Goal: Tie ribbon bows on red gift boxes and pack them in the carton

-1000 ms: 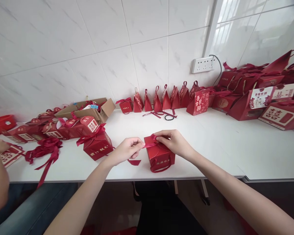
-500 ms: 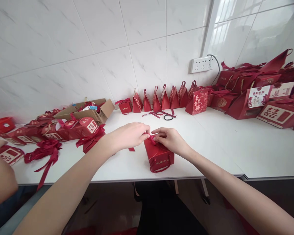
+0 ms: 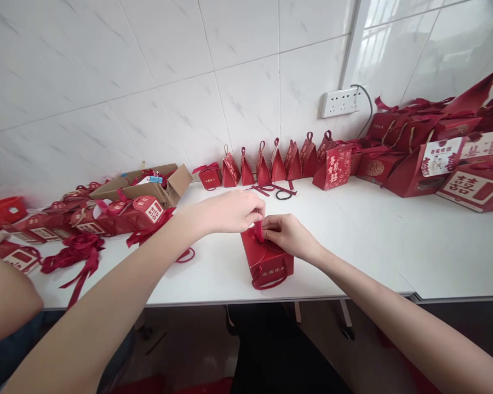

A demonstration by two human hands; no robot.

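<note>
A small red gift box [image 3: 268,262] with gold lettering and a cord handle stands near the front edge of the white table [image 3: 353,241]. A red ribbon [image 3: 258,232] sits on its top. My left hand [image 3: 232,210] reaches over the box from the left and pinches the ribbon from above. My right hand [image 3: 285,234] rests on the box top at the right, its fingers pinched on the same ribbon. Both hands meet over the box.
A row of small red pyramid boxes [image 3: 277,164] lines the tiled wall. Larger red gift bags [image 3: 435,148] pile at the right. Red boxes, loose ribbons [image 3: 76,254] and an open cardboard box [image 3: 148,183] lie at the left. Another person's arm [image 3: 4,290] shows at far left.
My left hand has moved right from beside the box to above it and taken hold of the ribbon on top. My right hand has stayed on the box top.
</note>
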